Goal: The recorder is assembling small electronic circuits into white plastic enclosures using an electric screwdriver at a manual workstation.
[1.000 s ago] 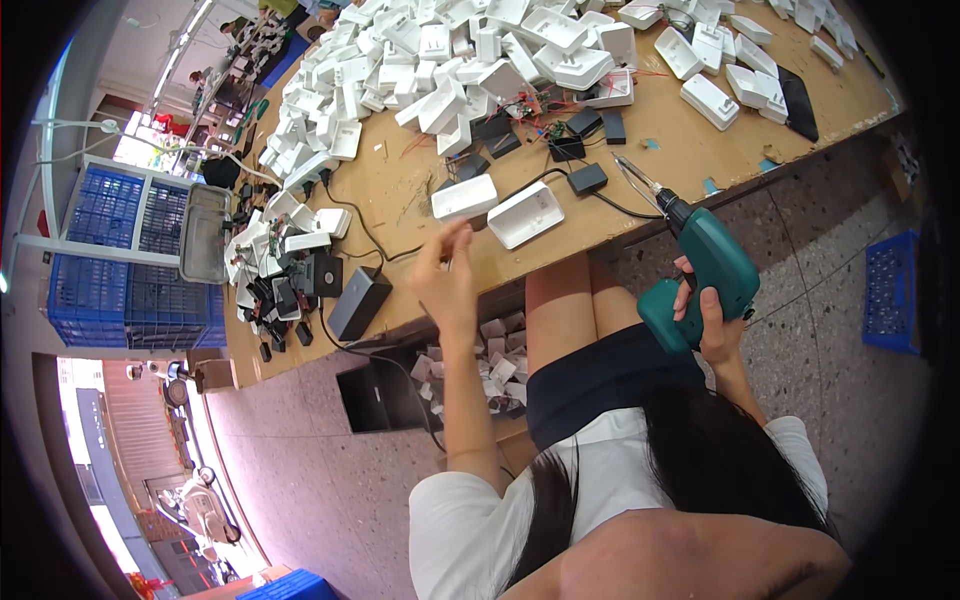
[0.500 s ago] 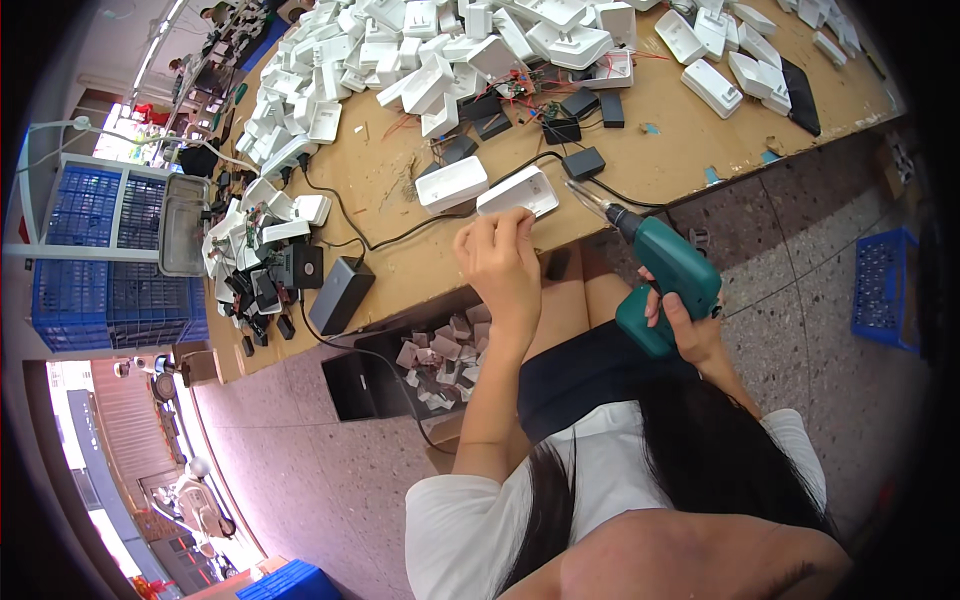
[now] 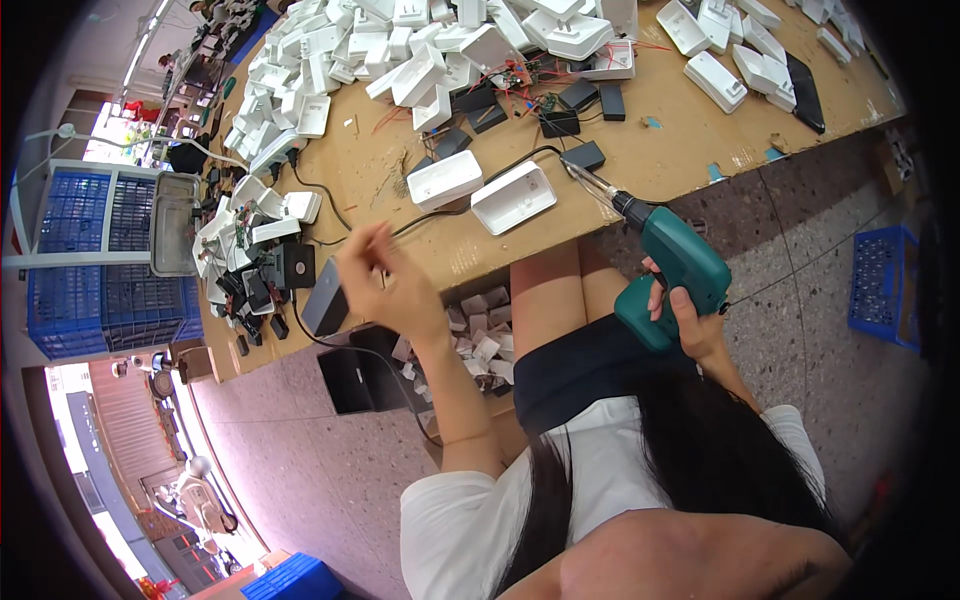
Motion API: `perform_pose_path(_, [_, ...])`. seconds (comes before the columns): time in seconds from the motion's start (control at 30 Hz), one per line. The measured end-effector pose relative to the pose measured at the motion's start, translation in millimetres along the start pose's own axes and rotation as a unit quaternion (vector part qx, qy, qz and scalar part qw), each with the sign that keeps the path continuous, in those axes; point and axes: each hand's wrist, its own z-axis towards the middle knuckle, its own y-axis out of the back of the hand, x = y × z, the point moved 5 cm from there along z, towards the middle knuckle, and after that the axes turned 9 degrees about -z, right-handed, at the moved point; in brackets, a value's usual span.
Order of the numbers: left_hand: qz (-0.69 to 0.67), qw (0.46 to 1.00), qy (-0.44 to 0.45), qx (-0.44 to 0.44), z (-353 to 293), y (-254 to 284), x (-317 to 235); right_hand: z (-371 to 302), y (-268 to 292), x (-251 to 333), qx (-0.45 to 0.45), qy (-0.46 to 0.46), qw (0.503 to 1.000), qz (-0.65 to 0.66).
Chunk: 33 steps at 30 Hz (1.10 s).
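Observation:
My right hand point(image 3: 688, 312) is wrapped round the handle of a green pistol-grip power tool point(image 3: 683, 258). The tool's narrow metal tip points up and left, toward a small black box point(image 3: 584, 156) on the table. My left hand point(image 3: 392, 290) is over the table's front edge, beside a dark grey box-shaped adapter point(image 3: 326, 298). Its fingers are bent and smeared by motion; whether they hold anything small does not show. Between the hands, an open white plastic shell point(image 3: 513, 199) lies hollow side up. A second white shell point(image 3: 445, 180) sits just left of it.
A large heap of white plastic casings point(image 3: 400, 50) covers the back of the table point(image 3: 440, 250). Circuit boards with red wires point(image 3: 515, 75) lie before it. Black cables point(image 3: 430, 216) cross the tabletop. A bin of scraps point(image 3: 485, 345) stands below; a blue crate point(image 3: 882, 285) is at right.
My left hand has moved left, from the near edge of the right white shell toward the dark adapter. That shell now shows fully. My right hand and the tool have hardly moved.

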Motion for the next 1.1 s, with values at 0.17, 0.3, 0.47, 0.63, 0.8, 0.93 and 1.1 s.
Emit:
perform_pose_path(0.17, [0.031,0.978,-0.011,0.206,-32.9,-42.5,15.5,4.8,-2.9,9.1,-0.008,-0.011,1.0,0.017])
perform_pose_path(0.3, [0.016,0.965,0.01,0.263,-60.4,-55.2,17.1,13.6,-5.4,6.9,-0.05,-0.015,0.998,0.039])
perform_pose_path(0.47, [-0.063,0.951,0.117,0.28,-73.0,-56.7,10.6,16.5,-9.7,-1.2,-0.044,-0.036,0.998,0.04])
perform_pose_path(0.63, [-0.078,0.962,0.144,0.221,-73.0,-66.3,10.9,19.9,-17.5,-1.0,-0.049,-0.033,0.997,0.049])
perform_pose_path(0.8, [0.083,0.972,-0.11,0.192,-72.1,-67.5,-3.7,21.8,-20.8,1.1,-0.046,-0.039,0.997,0.047])
perform_pose_path(0.93, [0.06,0.974,0.039,0.215,-81.7,-63.4,16.6,20.6,-19.2,-9.4,0.015,-0.027,1.0,0.007])
perform_pose_path(1.1, [-0.011,0.971,0.054,0.231,-80.5,-72.3,16.5,27.3,-24.6,-5.1,-0.045,-0.042,0.997,0.042])
